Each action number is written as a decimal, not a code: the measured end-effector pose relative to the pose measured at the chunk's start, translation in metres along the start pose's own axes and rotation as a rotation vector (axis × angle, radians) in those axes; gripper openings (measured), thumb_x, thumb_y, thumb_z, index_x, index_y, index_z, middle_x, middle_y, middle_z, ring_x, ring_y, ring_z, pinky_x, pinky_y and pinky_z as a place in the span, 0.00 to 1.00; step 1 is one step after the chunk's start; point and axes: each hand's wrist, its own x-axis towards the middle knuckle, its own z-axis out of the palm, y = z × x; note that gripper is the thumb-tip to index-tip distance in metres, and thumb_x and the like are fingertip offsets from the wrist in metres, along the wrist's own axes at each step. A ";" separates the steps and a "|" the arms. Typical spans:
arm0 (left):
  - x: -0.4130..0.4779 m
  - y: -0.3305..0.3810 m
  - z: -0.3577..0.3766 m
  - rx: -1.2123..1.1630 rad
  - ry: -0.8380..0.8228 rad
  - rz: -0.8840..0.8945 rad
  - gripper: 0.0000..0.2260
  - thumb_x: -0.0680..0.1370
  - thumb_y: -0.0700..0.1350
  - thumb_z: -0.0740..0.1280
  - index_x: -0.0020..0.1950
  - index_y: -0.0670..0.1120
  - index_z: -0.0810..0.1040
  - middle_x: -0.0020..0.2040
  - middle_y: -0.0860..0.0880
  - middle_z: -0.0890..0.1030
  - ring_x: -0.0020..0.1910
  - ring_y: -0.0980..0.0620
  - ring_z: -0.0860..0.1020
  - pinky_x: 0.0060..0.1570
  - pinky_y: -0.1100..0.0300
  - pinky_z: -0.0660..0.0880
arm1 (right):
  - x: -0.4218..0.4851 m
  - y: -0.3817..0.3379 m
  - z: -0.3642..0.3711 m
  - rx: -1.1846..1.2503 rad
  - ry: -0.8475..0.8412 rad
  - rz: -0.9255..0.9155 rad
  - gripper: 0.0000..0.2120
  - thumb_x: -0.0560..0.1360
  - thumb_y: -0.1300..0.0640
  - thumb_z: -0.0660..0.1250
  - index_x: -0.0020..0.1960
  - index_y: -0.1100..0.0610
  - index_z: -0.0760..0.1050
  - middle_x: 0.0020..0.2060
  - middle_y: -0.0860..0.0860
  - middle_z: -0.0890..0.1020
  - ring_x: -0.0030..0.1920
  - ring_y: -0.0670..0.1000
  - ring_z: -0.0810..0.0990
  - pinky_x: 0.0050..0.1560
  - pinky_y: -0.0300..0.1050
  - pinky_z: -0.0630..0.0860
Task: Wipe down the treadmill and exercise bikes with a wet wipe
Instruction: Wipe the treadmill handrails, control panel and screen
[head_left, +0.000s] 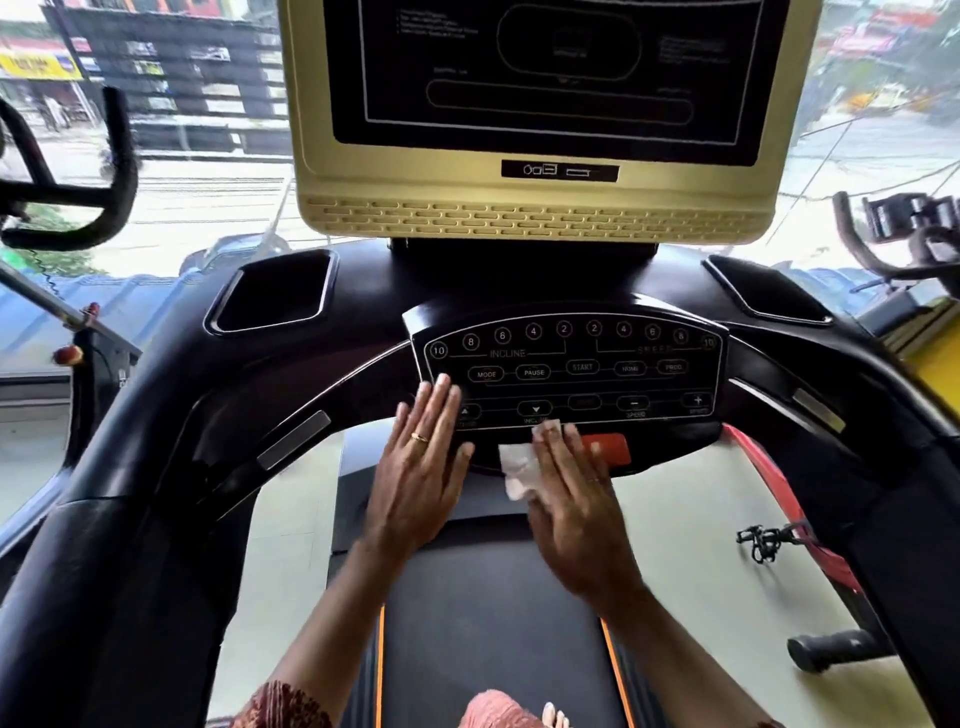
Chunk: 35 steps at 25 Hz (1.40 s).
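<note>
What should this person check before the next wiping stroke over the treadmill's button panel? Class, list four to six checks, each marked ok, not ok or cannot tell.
1. Wet wipe under the right hand: ok, flat fingers press it against the lower edge of the button panel.
2. Left hand off the keys: not ok, it lies flat over the lower left ones.
3. Belt stopped: cannot tell.
4. Wipe damp enough: cannot tell.
5. Red tab uncovered: not ok, the right hand hides part of it.
</note>
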 end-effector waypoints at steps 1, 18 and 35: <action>-0.002 0.008 0.006 -0.019 -0.010 0.005 0.24 0.83 0.52 0.50 0.73 0.38 0.62 0.75 0.43 0.61 0.75 0.48 0.55 0.74 0.57 0.48 | 0.003 -0.012 0.004 0.044 0.005 0.011 0.22 0.80 0.53 0.52 0.71 0.62 0.66 0.72 0.56 0.66 0.74 0.55 0.60 0.74 0.54 0.55; 0.035 0.073 0.041 0.087 0.018 -0.089 0.26 0.80 0.52 0.54 0.73 0.38 0.62 0.75 0.42 0.61 0.75 0.49 0.55 0.73 0.55 0.47 | 0.024 0.052 -0.010 0.096 -0.004 0.021 0.22 0.82 0.50 0.51 0.72 0.58 0.67 0.72 0.52 0.67 0.74 0.52 0.61 0.74 0.51 0.51; 0.067 0.080 0.053 0.189 0.038 -0.151 0.28 0.80 0.52 0.54 0.74 0.37 0.60 0.75 0.41 0.59 0.75 0.47 0.55 0.73 0.55 0.49 | 0.097 0.123 -0.020 0.082 -0.004 0.226 0.27 0.81 0.52 0.48 0.77 0.58 0.50 0.77 0.53 0.52 0.76 0.50 0.46 0.75 0.53 0.45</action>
